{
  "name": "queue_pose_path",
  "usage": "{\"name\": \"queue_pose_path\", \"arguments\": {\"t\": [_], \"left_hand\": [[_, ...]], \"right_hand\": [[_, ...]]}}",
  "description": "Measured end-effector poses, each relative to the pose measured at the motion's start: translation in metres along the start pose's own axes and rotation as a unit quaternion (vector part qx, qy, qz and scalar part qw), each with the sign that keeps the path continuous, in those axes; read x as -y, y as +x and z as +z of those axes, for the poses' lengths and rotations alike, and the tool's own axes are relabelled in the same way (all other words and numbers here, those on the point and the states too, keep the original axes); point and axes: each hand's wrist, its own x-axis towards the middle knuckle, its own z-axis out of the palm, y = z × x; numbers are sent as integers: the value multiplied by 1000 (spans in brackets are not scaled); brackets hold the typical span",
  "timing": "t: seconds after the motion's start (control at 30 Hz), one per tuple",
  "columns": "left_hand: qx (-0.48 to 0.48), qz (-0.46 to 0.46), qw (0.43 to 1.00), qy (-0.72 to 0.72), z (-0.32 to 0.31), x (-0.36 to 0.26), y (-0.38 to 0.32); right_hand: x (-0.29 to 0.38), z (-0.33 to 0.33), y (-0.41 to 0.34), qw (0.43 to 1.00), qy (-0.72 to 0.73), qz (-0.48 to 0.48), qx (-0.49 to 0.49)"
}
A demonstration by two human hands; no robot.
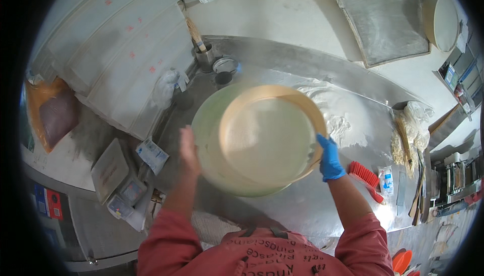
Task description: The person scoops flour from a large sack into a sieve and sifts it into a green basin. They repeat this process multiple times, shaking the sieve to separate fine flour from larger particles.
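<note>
A round wooden-rimmed sieve (270,140) is over a wide, pale green basin (211,124) on the metal worktop. My right hand (329,158), in a blue glove, grips the sieve's right rim. My bare left hand (189,151), blurred, is at the left side of the basin, fingers raised and apart from the sieve; whether it touches the basin or the sieve's blurred edge is unclear. White flour (340,124) lies spread on the worktop behind and right of the basin. Dust hangs over the basin's far edge.
A red brush (365,174) and a small white packet (386,180) lie at the right. Behind the basin at left stand a metal canister (205,59) with a straw brush and a dark cup (223,78). Plastic bags and a straw whisk (404,140) are at far right.
</note>
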Motion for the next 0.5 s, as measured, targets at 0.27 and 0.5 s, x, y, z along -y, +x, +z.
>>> {"name": "queue_pose_path", "arguments": {"t": [0.27,0.5], "left_hand": [[81,16,993,-83,3,36,16],[83,-28,990,-114,13,10,21]], "right_hand": [[-26,29,-16,998,19,-63,-4],[-48,30,-28,996,41,-64,-48]]}}
